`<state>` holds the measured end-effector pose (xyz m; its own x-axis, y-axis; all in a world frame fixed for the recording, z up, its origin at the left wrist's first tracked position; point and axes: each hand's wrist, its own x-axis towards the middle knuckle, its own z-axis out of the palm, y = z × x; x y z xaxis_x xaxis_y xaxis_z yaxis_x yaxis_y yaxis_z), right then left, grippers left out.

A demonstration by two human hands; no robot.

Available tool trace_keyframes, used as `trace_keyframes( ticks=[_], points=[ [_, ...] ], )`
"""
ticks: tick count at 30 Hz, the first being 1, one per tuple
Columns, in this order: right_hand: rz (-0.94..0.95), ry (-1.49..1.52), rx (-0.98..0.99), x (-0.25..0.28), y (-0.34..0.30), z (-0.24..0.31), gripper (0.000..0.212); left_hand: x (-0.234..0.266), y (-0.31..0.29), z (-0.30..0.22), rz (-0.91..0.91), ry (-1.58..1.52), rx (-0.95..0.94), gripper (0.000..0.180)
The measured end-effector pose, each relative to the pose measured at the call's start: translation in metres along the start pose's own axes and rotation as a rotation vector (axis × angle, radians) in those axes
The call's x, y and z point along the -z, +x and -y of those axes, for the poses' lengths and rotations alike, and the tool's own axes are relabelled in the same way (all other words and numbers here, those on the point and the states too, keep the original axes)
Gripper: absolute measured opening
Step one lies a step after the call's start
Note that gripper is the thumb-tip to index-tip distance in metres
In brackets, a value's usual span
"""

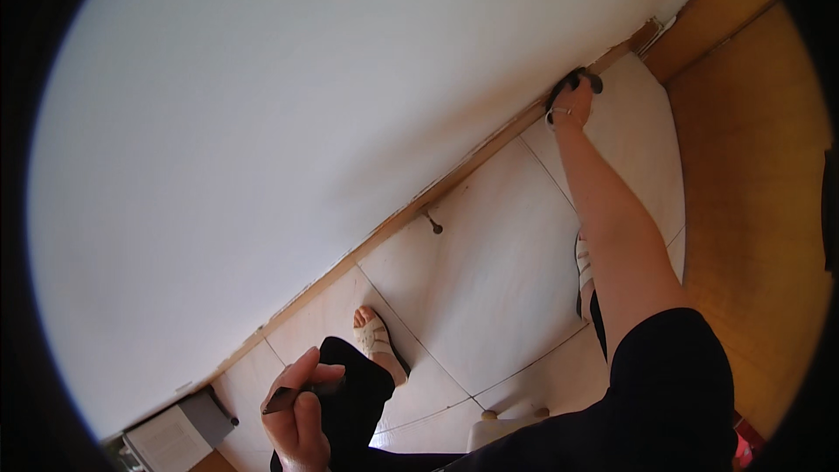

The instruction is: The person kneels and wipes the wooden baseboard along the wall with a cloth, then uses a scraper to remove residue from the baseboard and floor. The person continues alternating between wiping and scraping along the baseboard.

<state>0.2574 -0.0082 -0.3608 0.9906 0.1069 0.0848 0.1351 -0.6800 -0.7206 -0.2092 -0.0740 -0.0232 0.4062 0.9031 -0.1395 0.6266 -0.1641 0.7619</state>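
My right arm reaches far forward to the foot of the white wall (236, 166). There my right hand (573, 103) is closed around a dark, rounded object (597, 83) held against the wooden skirting board (472, 160); the fingers hide most of it, so its kind is unclear. A thin bracelet circles that wrist. My left hand (301, 419) is raised over my black-clad knee at the lower left. Its fingers are closed around a slim dark object (281, 399), whose kind I cannot make out.
A small door stop (433, 224) sticks out from the skirting. Wooden panelling (752, 166) rises on the right. My sandalled foot (376, 336) stands on pale floor tiles (472, 297). A grey-and-white box (175, 437) is at lower left; a pale stool (502, 430) is at the bottom.
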Motion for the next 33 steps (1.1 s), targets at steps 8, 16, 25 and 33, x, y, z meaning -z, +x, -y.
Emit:
trace_keyframes(
  ticks=[8,16,25,33],
  points=[
    [0.091,0.181,0.038,-0.012,-0.173,0.015,0.029,0.018,-0.036,0.002,-0.061,-0.098,-0.158,0.041],
    [0.338,0.203,-0.050,-0.012,-0.322,0.060,0.028,0.047,-0.089,0.009,-0.137,-0.266,-0.271,0.043],
    [0.845,0.329,0.183,0.000,-0.415,0.054,0.032,0.063,-0.110,0.016,-0.251,-0.399,-0.233,0.044],
    [0.661,0.515,-0.296,0.007,-0.311,-0.009,0.033,0.071,-0.104,0.001,-0.367,-0.488,-0.277,0.046]
  ],
)
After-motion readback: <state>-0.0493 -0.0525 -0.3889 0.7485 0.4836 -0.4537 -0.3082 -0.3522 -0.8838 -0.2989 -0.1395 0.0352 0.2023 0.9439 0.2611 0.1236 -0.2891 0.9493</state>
